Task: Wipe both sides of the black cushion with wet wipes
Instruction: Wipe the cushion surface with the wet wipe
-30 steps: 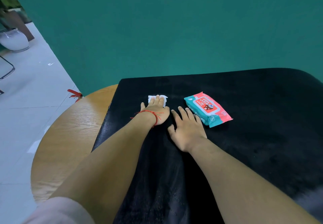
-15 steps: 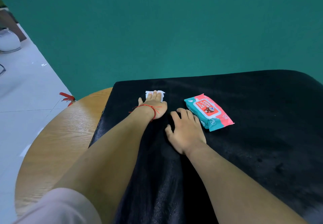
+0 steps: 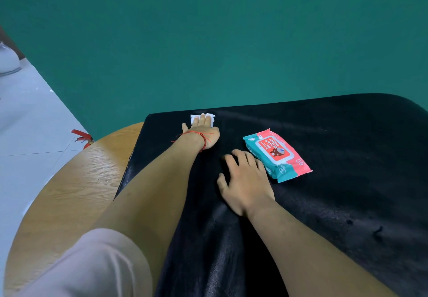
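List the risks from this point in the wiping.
1. The white wet wipe, under the left hand, sits at the far edge of the black plush cushion; a further push may carry it off.
2. The teal-and-red wipes pack lies on the cushion beside the right hand; the patch beneath it may go unwiped, or a sweep may knock it.

Teal wall (image 3: 208,41), tiled floor (image 3: 34,129), seemingly round table (image 3: 69,192)

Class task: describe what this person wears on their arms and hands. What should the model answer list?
Left hand: a thin red string bracelet with loose ends at the wrist. A pale pink sleeve covers the left upper arm. Right hand and forearm: nothing worn, no rings or watch visible.
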The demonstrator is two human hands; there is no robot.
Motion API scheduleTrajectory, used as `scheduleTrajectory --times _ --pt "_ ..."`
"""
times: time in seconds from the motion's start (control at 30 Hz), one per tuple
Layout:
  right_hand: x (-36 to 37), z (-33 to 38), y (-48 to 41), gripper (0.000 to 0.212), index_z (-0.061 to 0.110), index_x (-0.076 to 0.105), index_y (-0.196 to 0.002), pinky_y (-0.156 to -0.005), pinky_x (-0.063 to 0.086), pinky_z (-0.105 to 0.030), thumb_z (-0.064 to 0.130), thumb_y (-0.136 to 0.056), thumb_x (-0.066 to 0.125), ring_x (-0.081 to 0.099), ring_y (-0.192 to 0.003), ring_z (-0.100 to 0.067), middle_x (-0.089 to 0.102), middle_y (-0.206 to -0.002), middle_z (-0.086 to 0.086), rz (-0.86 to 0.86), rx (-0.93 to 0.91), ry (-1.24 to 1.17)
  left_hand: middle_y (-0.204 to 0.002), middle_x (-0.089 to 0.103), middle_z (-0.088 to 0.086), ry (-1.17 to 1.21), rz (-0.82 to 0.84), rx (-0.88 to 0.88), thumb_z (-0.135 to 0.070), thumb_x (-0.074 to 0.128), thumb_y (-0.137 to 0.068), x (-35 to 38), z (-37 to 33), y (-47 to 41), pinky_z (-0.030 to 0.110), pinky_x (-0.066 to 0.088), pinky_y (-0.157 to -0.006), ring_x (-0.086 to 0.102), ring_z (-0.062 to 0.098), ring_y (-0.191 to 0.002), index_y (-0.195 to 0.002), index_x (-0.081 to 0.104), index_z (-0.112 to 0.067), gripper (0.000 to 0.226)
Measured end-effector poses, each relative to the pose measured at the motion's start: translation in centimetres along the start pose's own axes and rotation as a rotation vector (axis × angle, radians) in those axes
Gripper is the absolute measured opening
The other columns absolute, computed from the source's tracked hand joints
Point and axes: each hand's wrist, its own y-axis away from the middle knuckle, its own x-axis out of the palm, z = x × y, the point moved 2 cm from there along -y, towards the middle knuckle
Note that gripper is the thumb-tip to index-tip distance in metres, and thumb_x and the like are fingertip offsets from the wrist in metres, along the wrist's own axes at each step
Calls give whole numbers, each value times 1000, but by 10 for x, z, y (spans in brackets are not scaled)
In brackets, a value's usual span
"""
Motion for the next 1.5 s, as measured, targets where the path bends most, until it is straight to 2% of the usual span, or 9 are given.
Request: scheduleTrajectory --times 0.37,0.73,0.93,1.3,1.43,1.5 --pt "0 -1 -2 53 33 44 -147 -125 25 -45 56 -100 36 26 -152 -22 34 -161 3 11 3 -8 -176 -8 -5 11 -8 -9 -39 21 -104 -12 -4 -31 59 -9 -127 -11 18 -161 -168 -1 -23 69" --pt "2 -1 -3 52 33 48 -142 -121 32 -46 57 -98 35 33 -148 -24 40 -155 3 -17 6 -7 -176 1 -4 71 -8 -35 -37 23 -100 -13 -14 -42 63 -7 -126 -4 22 -162 -167 9 -22 71" --pt "0 -1 -3 46 31 52 -135 -120 32 -44 50 -97 33 36 -143 -22 44 -152 3 -42 -5 -19 -176 -3 -5 94 11 -1 -39 24 -98 -8 -37 -42 62 -9 -126 -6 21 -162 -168 7 -23 73" --pt "-4 -4 -2 43 30 51 -137 -120 30 -42 41 -98 36 35 -141 -20 44 -150 4 -16 -25 -52 -176 -5 -5 5 -27 41 -38 23 -101 0 -45 -31 61 -8 -126 -7 18 -162 -168 3 -23 71" --pt "-3 -6 -5 38 27 54 -134 -119 32 -40 34 -100 40 41 -138 -19 51 -144 5 -19 -11 -133 -176 -6 -5 8 -30 37 -37 24 -99 5 -45 -18 59 -8 -127 -7 18 -161 -168 3 -22 73" --pt "-3 -9 -5 32 24 55 -129 -114 37 -40 27 -99 44 48 -130 -20 57 -134 3 -39 30 -226 -176 -8 -5 8 -12 42 -36 23 -99 7 -44 -9 59 -8 -127 -8 17 -161 -168 2 -22 73"
